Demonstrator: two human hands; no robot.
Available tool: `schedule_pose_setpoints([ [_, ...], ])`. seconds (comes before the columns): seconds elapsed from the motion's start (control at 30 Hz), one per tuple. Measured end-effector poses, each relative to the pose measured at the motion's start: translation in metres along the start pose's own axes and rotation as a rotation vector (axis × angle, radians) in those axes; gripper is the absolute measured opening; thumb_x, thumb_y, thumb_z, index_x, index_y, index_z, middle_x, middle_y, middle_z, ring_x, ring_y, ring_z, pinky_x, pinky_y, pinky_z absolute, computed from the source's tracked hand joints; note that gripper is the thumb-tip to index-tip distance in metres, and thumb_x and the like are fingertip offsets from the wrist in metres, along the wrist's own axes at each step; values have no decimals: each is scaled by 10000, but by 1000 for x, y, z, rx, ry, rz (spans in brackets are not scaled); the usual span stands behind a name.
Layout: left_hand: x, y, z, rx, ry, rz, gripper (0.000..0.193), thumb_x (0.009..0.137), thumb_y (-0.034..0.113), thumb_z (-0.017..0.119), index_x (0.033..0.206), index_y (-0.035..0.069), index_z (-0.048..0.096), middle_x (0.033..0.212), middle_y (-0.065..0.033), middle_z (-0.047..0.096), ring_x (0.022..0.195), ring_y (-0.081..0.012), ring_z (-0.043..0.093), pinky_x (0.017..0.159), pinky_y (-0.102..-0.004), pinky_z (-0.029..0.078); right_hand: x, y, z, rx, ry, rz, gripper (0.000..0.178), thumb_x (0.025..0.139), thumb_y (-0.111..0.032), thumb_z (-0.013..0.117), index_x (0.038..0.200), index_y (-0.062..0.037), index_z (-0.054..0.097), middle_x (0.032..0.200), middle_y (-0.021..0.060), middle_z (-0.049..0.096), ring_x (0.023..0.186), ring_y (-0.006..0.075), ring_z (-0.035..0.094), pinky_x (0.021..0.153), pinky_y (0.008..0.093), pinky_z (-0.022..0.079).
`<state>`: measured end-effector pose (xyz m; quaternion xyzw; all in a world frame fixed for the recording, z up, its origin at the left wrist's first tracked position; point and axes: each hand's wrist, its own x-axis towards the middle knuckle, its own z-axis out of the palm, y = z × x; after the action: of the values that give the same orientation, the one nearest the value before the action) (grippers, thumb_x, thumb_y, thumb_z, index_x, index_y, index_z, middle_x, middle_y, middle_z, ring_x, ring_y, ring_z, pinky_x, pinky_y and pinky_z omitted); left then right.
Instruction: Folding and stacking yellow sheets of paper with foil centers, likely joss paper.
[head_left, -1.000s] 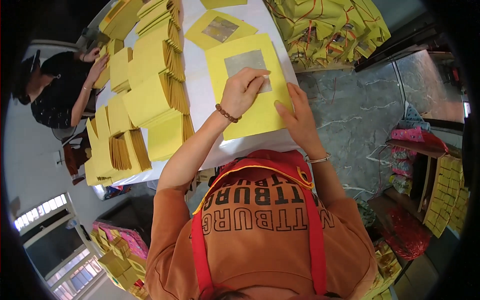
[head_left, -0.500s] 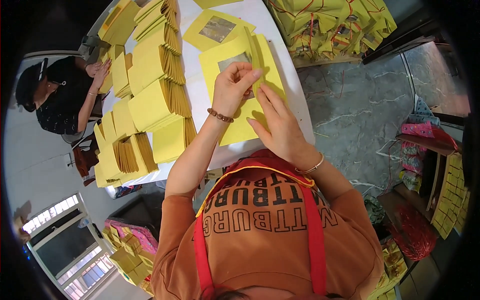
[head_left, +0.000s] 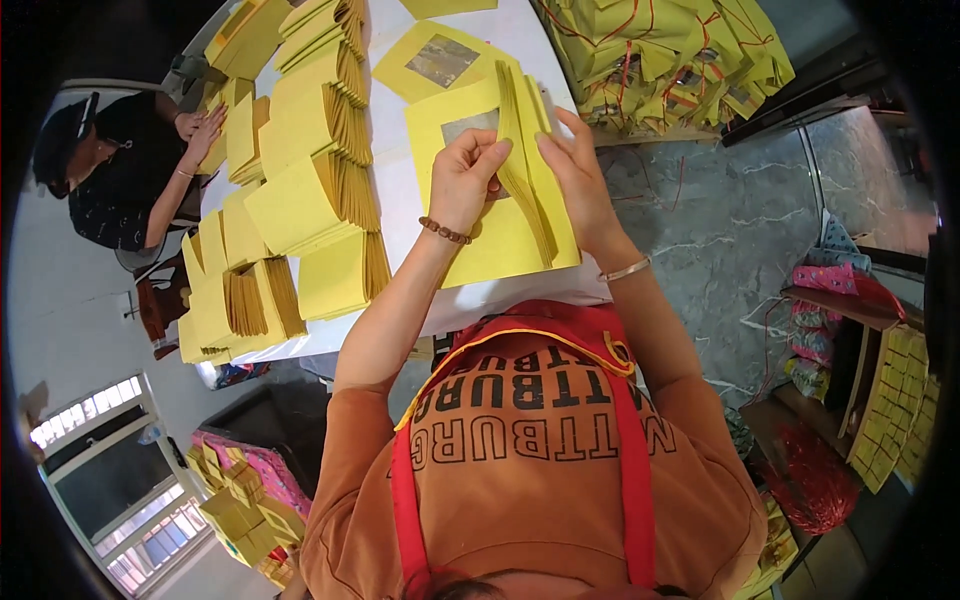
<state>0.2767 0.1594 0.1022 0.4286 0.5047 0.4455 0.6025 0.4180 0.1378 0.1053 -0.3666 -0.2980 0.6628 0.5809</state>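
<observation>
A stack of yellow paper sheets (head_left: pixel 480 245) lies at the table's near right, its right part folded up into a standing ridge of layered edges. Part of a silvery-grey square shows on the top sheet, beside my left hand (head_left: pixel 466 182). That hand is closed, with thumb and fingers pinching the raised sheets. My right hand (head_left: pixel 585 190) rests along the stack's right side, its fingers stretched out and touching the paper. Just beyond the stack lies another yellow sheet (head_left: pixel 405 75) bearing a silvery square.
Rows of folded yellow paper bundles (head_left: pixel 315 195) fill the white table's (head_left: pixel 395 150) left side. Across it, a person (head_left: pixel 120 180) in black has hands on yellow paper. A heap of yellow paper tied with red string (head_left: pixel 670 70) stands beyond the table's right edge.
My right hand has moved up and outward to the stack's right edge. The folded ridge now runs further down toward me. My left hand keeps its pinch.
</observation>
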Motion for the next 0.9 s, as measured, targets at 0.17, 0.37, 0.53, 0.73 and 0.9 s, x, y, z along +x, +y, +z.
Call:
schedule_pose_setpoints([
  [0.17, -3, 1, -2, -75, 12, -10, 139, 871, 166, 606, 919, 37, 585, 656, 29, 554, 487, -33, 462, 429, -192, 422, 11, 5, -15, -465, -118, -167, 459, 910, -170, 514, 1321, -37, 359, 1307, 148, 398, 1198, 182, 396, 991, 299, 328],
  [0.37, -2, -2, -3, -80, 16, 23, 142, 868, 162, 610, 916, 31, 582, 646, 27, 548, 487, -38, 464, 431, -196, 425, -3, 0, 0, -255, -131, -296, 515, 963, -237, 397, 1397, -15, 233, 1466, 146, 208, 1369, 236, 178, 1105, 336, 157],
  [0.53, 0, -4, -2, -18, 25, 63, 142, 860, 152, 618, 909, 22, 588, 643, 23, 548, 489, -39, 453, 444, -190, 401, -1, 11, 12, 157, -58, -21, 578, 981, -328, 322, 1420, 4, 146, 1482, 167, 141, 1378, 240, 145, 1124, 350, 121],
  [0.73, -3, -1, 3, 26, 26, 69, 175, 842, 160, 647, 914, 10, 593, 651, 21, 553, 508, -34, 447, 462, -184, 376, -4, 15, 11, 91, -121, -44, 581, 988, -358, 267, 1425, -3, 123, 1479, 175, 144, 1380, 246, 137, 1123, 333, 122],
  [0.9, -2, 1, 3, -1, -4, 62, 205, 834, 174, 663, 924, 5, 590, 677, 20, 563, 539, -28, 459, 472, -179, 368, -3, 15, 8, 112, -80, -30, 562, 990, -357, 269, 1415, -2, 177, 1456, 131, 235, 1341, 205, 244, 1098, 319, 202],
])
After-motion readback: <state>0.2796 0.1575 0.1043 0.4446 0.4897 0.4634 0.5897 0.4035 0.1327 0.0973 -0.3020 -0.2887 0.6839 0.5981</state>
